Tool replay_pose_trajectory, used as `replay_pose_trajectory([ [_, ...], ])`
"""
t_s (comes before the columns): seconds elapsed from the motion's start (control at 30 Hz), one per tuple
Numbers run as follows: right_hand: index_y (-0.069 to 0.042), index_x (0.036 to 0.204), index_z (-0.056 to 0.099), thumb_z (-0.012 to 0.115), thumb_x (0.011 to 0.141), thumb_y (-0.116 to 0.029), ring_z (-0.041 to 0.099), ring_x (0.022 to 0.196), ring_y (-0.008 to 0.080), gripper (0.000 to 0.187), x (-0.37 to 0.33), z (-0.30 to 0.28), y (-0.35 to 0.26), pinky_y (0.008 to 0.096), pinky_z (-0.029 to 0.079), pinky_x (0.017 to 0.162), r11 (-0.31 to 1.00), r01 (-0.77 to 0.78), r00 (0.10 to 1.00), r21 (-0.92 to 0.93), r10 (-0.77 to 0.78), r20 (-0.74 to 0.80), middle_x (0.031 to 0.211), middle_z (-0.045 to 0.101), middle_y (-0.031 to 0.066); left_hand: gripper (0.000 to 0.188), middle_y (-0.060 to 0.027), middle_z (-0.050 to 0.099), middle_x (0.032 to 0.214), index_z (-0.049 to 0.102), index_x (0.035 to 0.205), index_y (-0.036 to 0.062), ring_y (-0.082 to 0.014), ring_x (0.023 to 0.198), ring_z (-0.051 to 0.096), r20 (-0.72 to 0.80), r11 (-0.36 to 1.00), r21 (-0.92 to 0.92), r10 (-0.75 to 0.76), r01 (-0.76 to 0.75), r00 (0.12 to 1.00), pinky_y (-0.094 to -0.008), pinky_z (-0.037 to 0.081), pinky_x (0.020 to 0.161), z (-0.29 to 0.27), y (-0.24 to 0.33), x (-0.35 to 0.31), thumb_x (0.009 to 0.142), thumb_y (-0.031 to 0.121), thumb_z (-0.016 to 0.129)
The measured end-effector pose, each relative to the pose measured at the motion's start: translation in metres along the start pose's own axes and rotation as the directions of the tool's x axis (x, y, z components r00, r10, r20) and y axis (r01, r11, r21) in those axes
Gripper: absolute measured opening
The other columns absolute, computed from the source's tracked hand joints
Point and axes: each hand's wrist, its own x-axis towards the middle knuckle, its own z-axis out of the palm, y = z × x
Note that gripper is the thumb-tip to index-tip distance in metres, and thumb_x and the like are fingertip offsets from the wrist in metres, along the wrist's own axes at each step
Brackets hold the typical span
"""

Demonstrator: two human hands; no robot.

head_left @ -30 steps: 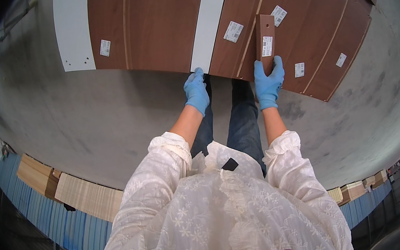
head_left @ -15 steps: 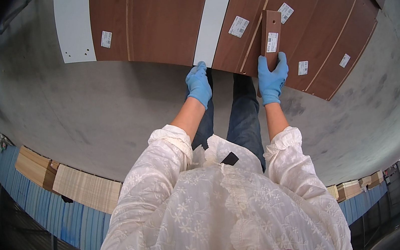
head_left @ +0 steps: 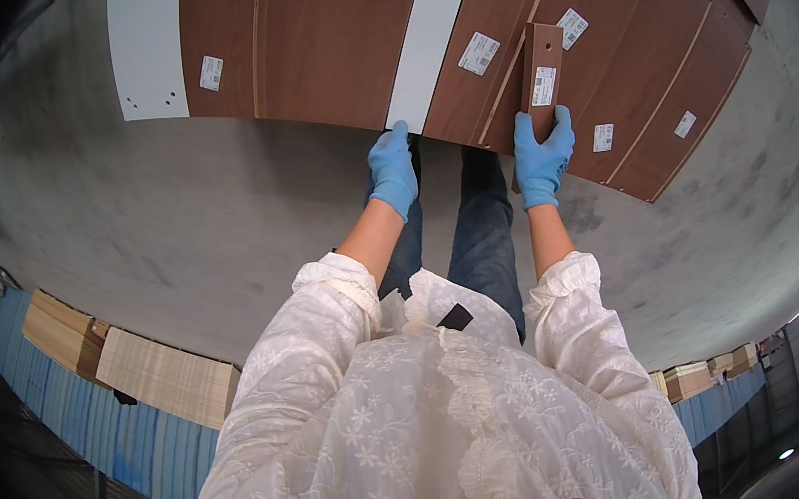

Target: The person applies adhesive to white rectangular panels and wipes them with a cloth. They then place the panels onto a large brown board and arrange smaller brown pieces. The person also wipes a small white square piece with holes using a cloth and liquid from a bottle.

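Head view: the left hand (head_left: 393, 171) was at a white strip (head_left: 435, 35), the right hand (head_left: 544, 160) on a brown block (head_left: 543, 69).
The right thumb and fingers pinched the block's near end; its labelled length stretched beyond them. The left fingers, bunched together, touched the strip's near end, though whether they gripped it could not be told. Brown panels (head_left: 332, 46) lay ahead of both hands' fingertips.
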Motion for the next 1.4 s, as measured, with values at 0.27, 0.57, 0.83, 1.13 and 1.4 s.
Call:
replay_pose_trajectory([
  [0.27,0.003,0.137,0.056,0.082,0.083,-0.039,0.061,0.117,0.0446,0.073,0.001,0.001,0.000,0.0500,0.048,0.103,1.000,0.016,1.000,-0.023,-0.016,0.002,0.125,0.063,0.0297,0.026,0.0007,0.068,0.095,0.073,0.106,-0.0001,-0.0124,0.088,0.057,-0.119,0.976,-0.202,0.061,-0.084,0.991,-0.0276,0.045,0.082,0.011,0.011,-0.010,0.093,0.020,0.082],
  [0.57,0.003,0.137,0.057,0.081,0.083,-0.039,0.061,0.115,0.0447,0.072,0.000,0.004,0.002,0.0505,0.049,0.101,0.998,0.028,1.000,-0.057,-0.029,-0.012,0.123,0.063,0.0303,0.028,0.0042,0.051,0.075,0.066,0.076,0.0042,-0.0101,0.072,0.042,-0.134,0.976,-0.149,0.138,-0.158,0.981,-0.0319,0.038,0.066,0.012,0.003,0.002,0.096,0.017,0.079],
  [0.83,0.007,0.131,0.061,0.082,0.085,-0.036,0.066,0.109,0.0369,0.067,0.003,0.007,0.006,0.0453,0.052,0.098,0.996,0.087,0.996,-0.029,-0.087,-0.020,0.120,0.068,0.0272,0.034,0.0057,0.046,0.069,0.060,0.069,0.0060,-0.0096,0.067,0.039,-0.146,0.968,-0.152,0.176,-0.198,0.973,-0.0330,0.033,0.061,0.018,0.005,-0.003,0.097,0.017,0.077],
  [1.13,0.006,0.131,0.061,0.080,0.085,-0.039,0.067,0.108,0.0382,0.066,0.004,0.004,0.000,0.0460,0.053,0.096,0.998,0.059,0.997,-0.011,-0.059,0.048,0.119,0.068,0.0272,0.030,0.0053,0.048,0.072,0.059,0.073,0.0060,-0.0097,0.069,0.041,-0.118,0.949,-0.224,0.200,-0.222,0.973,-0.0316,0.035,0.064,0.014,-0.006,0.003,0.096,0.013,0.077],
  [1.4,0.008,0.136,0.058,0.080,0.085,-0.043,0.065,0.116,0.0416,0.076,0.009,0.007,0.009,0.0474,0.051,0.102,0.996,0.080,0.995,-0.038,-0.077,0.068,0.129,0.064,0.0306,0.043,0.0044,0.042,0.063,0.053,0.063,0.0045,-0.0113,0.061,0.035,-0.148,0.923,-0.206,0.300,-0.326,0.943,-0.0354,0.032,0.057,0.017,-0.013,0.007,0.098,0.017,0.076],
])
